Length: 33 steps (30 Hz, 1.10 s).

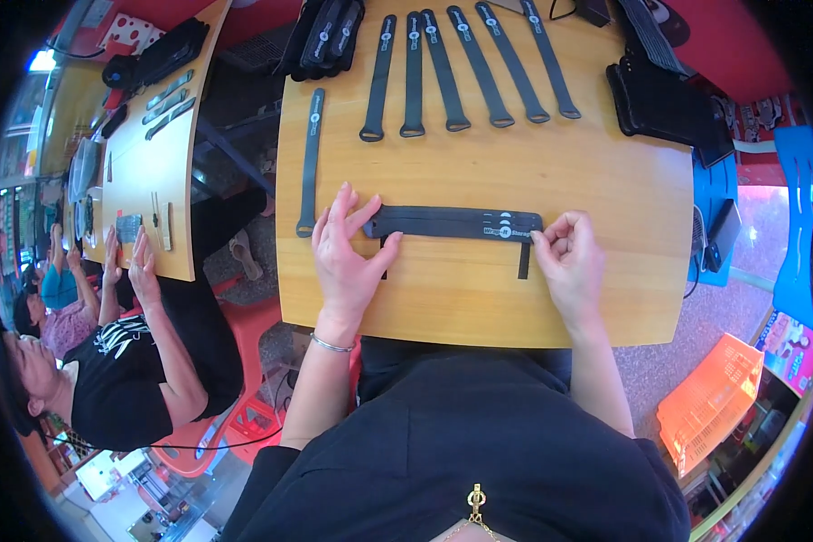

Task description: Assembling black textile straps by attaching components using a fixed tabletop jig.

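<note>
A flat stack of black straps (443, 222) with pale print lies crosswise on the wooden table in front of me. Two thin black strips (524, 264) stick out from under it toward me, one near each end. At the stack's left end, my left hand (343, 266) is open with fingers spread, its thumb and fingers touching the straps. My right hand (573, 266) pinches the right end between thumb and forefinger, the other fingers curled. Just beyond my left hand, a single black strap (311, 167) with a looped end lies lengthwise.
Several looped straps (413, 81) lie in a row at the far side. Black strap bundles (325, 41) sit at the far left, a black case (659, 108) at the far right edge. Another person (126, 370) sits at a second table (176, 163) on the left. An orange crate (711, 402) stands at the right.
</note>
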### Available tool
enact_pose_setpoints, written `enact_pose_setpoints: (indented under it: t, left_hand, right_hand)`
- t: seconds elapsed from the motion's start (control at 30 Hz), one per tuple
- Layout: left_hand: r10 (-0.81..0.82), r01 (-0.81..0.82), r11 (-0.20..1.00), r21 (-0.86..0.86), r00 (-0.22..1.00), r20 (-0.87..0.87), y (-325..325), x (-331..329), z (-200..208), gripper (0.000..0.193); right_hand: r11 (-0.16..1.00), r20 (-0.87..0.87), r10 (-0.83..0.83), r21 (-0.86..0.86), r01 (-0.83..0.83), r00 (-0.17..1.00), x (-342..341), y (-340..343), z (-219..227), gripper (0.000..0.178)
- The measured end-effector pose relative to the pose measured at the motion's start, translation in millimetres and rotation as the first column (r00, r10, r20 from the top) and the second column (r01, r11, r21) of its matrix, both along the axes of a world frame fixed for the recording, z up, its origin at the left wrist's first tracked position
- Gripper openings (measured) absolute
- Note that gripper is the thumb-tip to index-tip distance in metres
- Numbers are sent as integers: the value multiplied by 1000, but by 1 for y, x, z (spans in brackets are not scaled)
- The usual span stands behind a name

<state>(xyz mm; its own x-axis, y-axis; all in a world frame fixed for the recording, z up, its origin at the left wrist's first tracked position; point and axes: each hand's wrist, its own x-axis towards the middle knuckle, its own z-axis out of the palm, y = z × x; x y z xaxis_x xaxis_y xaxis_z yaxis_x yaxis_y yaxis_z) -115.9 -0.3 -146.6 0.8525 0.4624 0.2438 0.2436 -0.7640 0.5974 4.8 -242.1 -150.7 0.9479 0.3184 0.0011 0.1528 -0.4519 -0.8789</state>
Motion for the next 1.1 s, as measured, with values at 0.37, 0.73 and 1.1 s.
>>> enact_pose_setpoints:
  t: [0.37, 0.73, 1.1]
  left_hand:
    - [5, -5, 1000, 3, 1000, 3, 0, -1, -1, 75]
    - [7, -7, 1000, 14, 1000, 4, 0, -1, -1, 75]
    - [-9, 10, 998, 68, 1000, -18, 0, -1, -2, 66]
  right_hand:
    - [1000, 4, -21, -11, 21, 1000, -1, 1, -1, 25]
    - [999, -39, -40, 8, 40, 998, -1, 1, 1, 25]
    - [997, 37, -16, -79, 18, 999, -3, 0, 2, 25]
